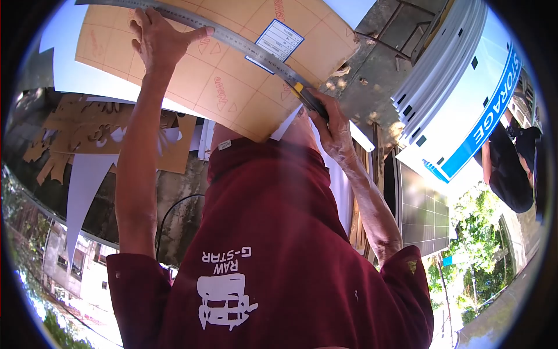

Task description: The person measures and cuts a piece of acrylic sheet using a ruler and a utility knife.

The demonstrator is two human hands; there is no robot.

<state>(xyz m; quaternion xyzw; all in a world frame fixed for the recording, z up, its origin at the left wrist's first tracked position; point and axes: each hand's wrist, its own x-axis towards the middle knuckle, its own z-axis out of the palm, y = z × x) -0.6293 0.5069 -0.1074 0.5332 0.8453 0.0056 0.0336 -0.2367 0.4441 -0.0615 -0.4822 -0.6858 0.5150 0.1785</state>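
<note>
A sheet covered in brown protective paper with red print (244, 93) lies in front of me. A long metal ruler (238, 42) stretches across it, looking curved through the lens. On the ruler's left part, my left hand (160, 41) rests with thumb and fingers spread, pressing it against the sheet. My right hand (332, 125) is closed around a dark utility knife with a yellow part (311, 100). The knife's front end is at the right end of the ruler, close to the sheet's near edge; its blade tip is too small to make out.
A white printed label (279, 41) is on the sheet. Cut brown offcuts (75, 131) and a pointed white piece (87, 186) lie at left. White panels with a blue STORAGE sign (482, 125) stand at right. A person in dark clothes (508, 168) is beyond them.
</note>
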